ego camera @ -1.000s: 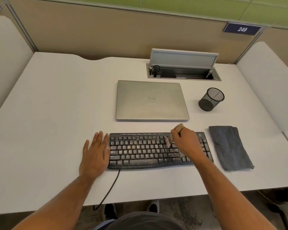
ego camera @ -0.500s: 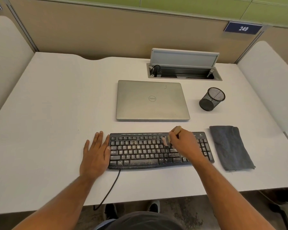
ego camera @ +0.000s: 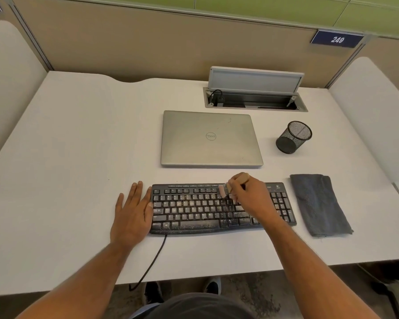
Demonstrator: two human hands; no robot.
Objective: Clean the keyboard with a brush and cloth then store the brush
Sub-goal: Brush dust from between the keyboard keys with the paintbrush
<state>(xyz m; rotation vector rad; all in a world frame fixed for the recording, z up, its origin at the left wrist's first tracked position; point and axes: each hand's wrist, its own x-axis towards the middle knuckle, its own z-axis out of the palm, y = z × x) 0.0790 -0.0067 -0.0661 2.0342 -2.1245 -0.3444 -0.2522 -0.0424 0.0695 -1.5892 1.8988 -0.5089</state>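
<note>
Brush shift: since a second ago the brush (ego camera: 226, 189) has slid up from the mid rows to the top row of the keyboard (ego camera: 216, 209), bristles down.
Right hand: the right hand (ego camera: 251, 199) has its fingers curled round the brush's wooden handle, a firm hold.
Left hand: the left hand (ego camera: 134, 212) lies flat with fingers straight, pressed to the keyboard's left edge, holding nothing.
Risk: dust speckles the lower rows; a hard flick could throw it onto the laptop (ego camera: 210, 139) just behind.
Risk two: if that bracing hand lifts, the keyboard may skid.
Nearby: cloth (ego camera: 318, 203) just right of the keyboard, untouched; mesh cup (ego camera: 294, 137) beyond, likely the brush's home.
In the way: nothing blocks the reach to either.
</note>
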